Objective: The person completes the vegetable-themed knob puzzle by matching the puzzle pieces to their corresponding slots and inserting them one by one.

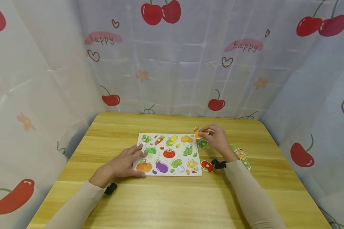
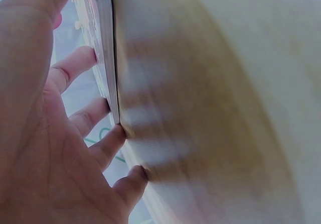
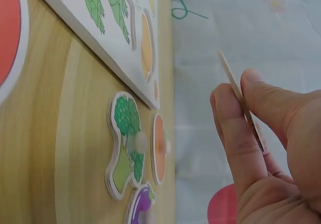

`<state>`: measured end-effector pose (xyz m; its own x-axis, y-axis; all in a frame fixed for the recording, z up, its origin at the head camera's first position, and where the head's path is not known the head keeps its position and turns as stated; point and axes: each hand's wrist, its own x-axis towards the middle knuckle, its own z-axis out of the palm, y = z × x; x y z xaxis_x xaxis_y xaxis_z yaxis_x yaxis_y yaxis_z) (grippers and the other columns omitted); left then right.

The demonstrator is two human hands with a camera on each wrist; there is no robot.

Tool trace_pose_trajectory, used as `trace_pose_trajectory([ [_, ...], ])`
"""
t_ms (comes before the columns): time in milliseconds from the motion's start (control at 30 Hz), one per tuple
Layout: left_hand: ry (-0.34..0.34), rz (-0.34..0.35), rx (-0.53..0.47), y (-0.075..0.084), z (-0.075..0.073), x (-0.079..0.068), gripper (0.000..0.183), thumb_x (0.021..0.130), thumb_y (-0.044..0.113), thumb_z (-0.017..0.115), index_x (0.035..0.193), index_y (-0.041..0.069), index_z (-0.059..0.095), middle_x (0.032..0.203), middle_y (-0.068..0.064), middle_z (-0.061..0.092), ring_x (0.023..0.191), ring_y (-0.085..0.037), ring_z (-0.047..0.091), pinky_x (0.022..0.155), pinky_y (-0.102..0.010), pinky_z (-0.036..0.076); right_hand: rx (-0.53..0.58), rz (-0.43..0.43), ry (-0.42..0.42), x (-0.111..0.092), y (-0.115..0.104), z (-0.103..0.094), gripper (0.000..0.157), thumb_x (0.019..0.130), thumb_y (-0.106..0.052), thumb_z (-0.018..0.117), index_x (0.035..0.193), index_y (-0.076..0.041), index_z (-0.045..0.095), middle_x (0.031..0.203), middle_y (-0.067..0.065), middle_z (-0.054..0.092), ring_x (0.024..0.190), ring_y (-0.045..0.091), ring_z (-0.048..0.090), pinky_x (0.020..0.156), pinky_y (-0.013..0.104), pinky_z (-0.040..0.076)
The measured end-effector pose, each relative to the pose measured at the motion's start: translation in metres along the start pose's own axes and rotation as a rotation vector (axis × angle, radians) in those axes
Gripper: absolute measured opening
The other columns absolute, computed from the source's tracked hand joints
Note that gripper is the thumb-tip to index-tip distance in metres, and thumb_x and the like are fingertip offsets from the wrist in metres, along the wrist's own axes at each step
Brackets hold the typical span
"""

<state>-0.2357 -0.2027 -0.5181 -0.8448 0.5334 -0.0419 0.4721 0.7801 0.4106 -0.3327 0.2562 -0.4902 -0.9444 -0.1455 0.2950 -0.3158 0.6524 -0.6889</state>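
A white puzzle board (image 1: 169,144) printed with vegetables lies on the table. My left hand (image 1: 126,163) rests on its left edge, fingers spread, thumb at the near corner. In the left wrist view, some fingertips (image 2: 88,56) touch the board's rim and others reach the table. Beyond the board's far right corner, my right hand (image 1: 217,139) pinches a thin yellow-orange puzzle piece (image 3: 231,76) between thumb and fingers; the right wrist view shows it edge-on, lifted above the table. Below that hand lie a broccoli piece (image 3: 125,133), an orange piece (image 3: 158,148) and a purple eggplant piece (image 3: 143,204).
A tomato piece (image 1: 207,166) lies by the board's right edge. More pieces, including a mushroom-like one (image 1: 241,153), sit beside the right forearm, partly hidden by it. A cherry-printed curtain (image 1: 172,63) stands behind the wooden table (image 1: 172,197) and at both sides.
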Motion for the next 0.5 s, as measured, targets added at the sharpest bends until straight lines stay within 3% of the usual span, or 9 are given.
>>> trace_pose_trajectory([
  [67, -0.002, -0.001, 0.001, 0.0, 0.001, 0.0, 0.097, 0.092, 0.072, 0.092, 0.167, 0.017, 0.063, 0.19, -0.021, 0.035, 0.171, -0.057, 0.039, 0.135, -0.077, 0.041, -0.009, 0.005, 0.001, 0.001, -0.002, 0.004, 0.019, 0.105, -0.024, 0.09, 0.117, -0.009, 0.09, 0.13, 0.019, 0.075, 0.115, 0.033, 0.074, 0.095, 0.034, 0.068],
  [200, -0.005, -0.001, 0.004, 0.0, 0.002, 0.0, 0.098, 0.091, 0.073, 0.092, 0.167, 0.017, 0.063, 0.19, -0.022, 0.035, 0.171, -0.057, 0.038, 0.135, -0.077, 0.041, 0.007, 0.012, 0.005, 0.002, -0.006, 0.011, 0.022, 0.103, -0.024, 0.092, 0.116, -0.006, 0.088, 0.132, 0.021, 0.077, 0.12, 0.038, 0.072, 0.102, 0.05, 0.067],
  [500, -0.004, 0.004, 0.008, 0.003, -0.002, 0.0, 0.096, 0.092, 0.07, 0.092, 0.167, 0.016, 0.063, 0.189, -0.023, 0.035, 0.171, -0.057, 0.039, 0.135, -0.077, 0.041, 0.009, 0.03, 0.016, 0.009, -0.011, 0.025, 0.024, 0.103, -0.022, 0.093, 0.117, -0.003, 0.087, 0.132, 0.022, 0.078, 0.118, 0.04, 0.076, 0.105, 0.055, 0.068],
])
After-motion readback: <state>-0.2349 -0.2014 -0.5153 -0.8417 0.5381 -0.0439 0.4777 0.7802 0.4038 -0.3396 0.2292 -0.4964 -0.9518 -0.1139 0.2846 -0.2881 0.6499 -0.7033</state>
